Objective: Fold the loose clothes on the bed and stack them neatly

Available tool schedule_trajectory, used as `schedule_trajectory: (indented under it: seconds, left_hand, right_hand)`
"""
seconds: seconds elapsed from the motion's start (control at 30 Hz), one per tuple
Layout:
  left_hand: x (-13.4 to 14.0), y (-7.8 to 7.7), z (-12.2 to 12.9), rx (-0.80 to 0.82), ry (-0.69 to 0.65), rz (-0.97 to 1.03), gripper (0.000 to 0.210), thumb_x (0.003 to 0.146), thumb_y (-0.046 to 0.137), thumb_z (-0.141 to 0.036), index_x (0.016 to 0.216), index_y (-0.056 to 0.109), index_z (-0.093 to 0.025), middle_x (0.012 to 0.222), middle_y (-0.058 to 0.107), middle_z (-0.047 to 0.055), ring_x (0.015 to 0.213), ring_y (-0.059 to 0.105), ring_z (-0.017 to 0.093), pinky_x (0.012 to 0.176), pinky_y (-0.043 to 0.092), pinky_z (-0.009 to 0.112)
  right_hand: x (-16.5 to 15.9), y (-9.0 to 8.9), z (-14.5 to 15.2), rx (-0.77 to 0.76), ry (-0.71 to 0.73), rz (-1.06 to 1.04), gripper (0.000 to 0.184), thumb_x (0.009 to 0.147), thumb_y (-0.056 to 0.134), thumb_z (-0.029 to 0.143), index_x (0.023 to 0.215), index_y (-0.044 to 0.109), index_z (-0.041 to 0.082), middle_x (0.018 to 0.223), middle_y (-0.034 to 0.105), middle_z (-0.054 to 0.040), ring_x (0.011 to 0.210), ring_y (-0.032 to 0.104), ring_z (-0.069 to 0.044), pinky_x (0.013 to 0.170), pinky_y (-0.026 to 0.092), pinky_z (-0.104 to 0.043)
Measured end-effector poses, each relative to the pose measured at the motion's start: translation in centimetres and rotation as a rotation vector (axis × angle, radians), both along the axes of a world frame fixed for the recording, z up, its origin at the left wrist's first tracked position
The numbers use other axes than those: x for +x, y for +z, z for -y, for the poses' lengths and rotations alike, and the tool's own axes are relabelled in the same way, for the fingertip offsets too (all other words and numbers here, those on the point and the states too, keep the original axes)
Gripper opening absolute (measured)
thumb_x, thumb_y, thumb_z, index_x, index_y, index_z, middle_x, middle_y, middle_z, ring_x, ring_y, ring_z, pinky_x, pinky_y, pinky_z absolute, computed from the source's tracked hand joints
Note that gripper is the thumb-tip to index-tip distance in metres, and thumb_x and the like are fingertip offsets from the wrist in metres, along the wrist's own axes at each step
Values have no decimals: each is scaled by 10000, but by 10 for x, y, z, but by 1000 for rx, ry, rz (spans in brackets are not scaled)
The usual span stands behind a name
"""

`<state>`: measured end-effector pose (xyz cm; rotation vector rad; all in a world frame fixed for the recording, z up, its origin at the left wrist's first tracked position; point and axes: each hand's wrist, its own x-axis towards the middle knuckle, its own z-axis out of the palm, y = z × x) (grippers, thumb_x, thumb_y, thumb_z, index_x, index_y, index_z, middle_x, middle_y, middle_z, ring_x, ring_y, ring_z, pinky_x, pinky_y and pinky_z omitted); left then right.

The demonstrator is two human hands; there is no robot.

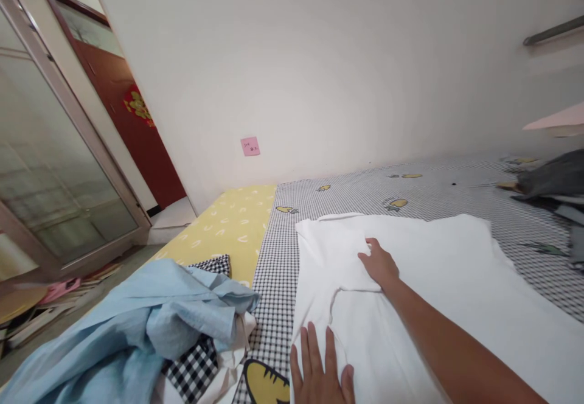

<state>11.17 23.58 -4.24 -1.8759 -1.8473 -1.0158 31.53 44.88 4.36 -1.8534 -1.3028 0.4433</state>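
Note:
A white shirt (438, 264) lies spread over the checked bedsheet, with one sleeve (333, 258) folded in over its left side. At the inner edge of that sleeve, my right hand (382, 265) has its thumb and fingers closed on the fabric. My left hand (319, 367) rests palm down on the shirt's near left part, fingers stretched and slightly apart. Some creases run through the cloth between the two hands. My right forearm crosses over the shirt and hides part of it.
On the left, a light blue garment (182, 306) lies heaped with black-and-white checked cloth (194, 367). The bedsheet (278, 270) has a yellow section (232, 215). Dark clothes (552, 179) are piled at the far right. A pink note (250, 146) is on the wall; a glass door (64, 167) stands left.

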Motion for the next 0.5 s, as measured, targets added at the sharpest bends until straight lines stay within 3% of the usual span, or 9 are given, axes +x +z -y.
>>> schedule_trajectory:
  seconds: [0.1,0.2,0.3,0.37,0.43,0.5]
  left_hand:
    - [1,3,2,-31,10,-30,545,907,565,-606,1390,574,-353,1487,547,87,1352,539,353,1104,433,612]
    - [3,3,3,-52,20,-45,550,915,557,-598,1415,541,-367,1509,523,77,1366,525,354,1116,421,617]
    - [4,1,2,-29,17,-25,558,902,574,-607,1403,557,-363,1496,538,86,1350,541,355,1110,423,615]
    - [4,-3,2,-35,18,-26,562,894,580,-615,1394,573,-357,1488,546,94,1342,547,362,1110,420,624]
    - [4,-7,2,-64,24,-43,580,890,579,-620,1407,560,-358,1501,529,91,1351,538,368,1120,411,632]
    - [3,-13,1,-72,30,-64,613,885,577,-629,1434,528,-361,1512,516,86,1357,531,370,1119,415,626]
  right_hand:
    - [-11,9,13,31,-55,112,588,849,486,165,1431,510,246,1244,645,-182,1029,648,-314,904,454,-500]
    - [-37,30,22,200,-26,299,649,848,413,69,1463,496,258,1542,423,-178,1349,466,-340,1111,270,-574]
    - [-73,47,25,399,146,554,601,855,404,38,1397,578,230,1571,423,-152,1458,337,-310,1191,158,-560]
    - [-95,47,24,459,328,661,580,900,378,62,1430,555,217,1560,463,-127,1477,319,-276,1224,135,-520]
    - [-111,34,17,373,504,704,570,976,357,171,1538,422,240,1598,432,-78,1518,247,-263,1245,97,-523]
    - [-119,15,4,173,590,699,571,1021,336,335,1589,312,280,1638,363,-48,1541,175,-312,1225,75,-627]
